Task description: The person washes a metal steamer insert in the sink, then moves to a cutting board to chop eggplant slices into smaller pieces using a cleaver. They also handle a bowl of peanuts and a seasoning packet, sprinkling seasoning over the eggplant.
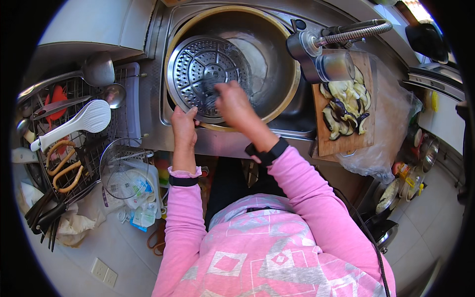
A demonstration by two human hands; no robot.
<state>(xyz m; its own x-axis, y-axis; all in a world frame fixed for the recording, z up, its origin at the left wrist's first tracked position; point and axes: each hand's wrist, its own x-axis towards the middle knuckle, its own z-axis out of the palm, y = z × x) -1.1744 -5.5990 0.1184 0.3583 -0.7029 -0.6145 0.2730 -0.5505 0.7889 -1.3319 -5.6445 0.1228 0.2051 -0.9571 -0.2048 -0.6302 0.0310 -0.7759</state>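
Note:
A round metal steamer plate, full of holes, is tilted inside a large basin in the sink. My left hand pinches the plate's near rim, with the thumb on top. Over the plate's lower middle is my right hand, closed around a dark grey scouring pad pressed to the holed surface. Motion smears the pad and fingertips, so its exact shape is hidden. Water or wet sheen shows on the basin's inner wall.
A faucet with a flexible metal hose overhangs the basin's right side. Sliced eggplant lies on a wooden cutting board to the right, beside a clear plastic bag. At left, a wire rack holds a white rice paddle, ladles and scissors.

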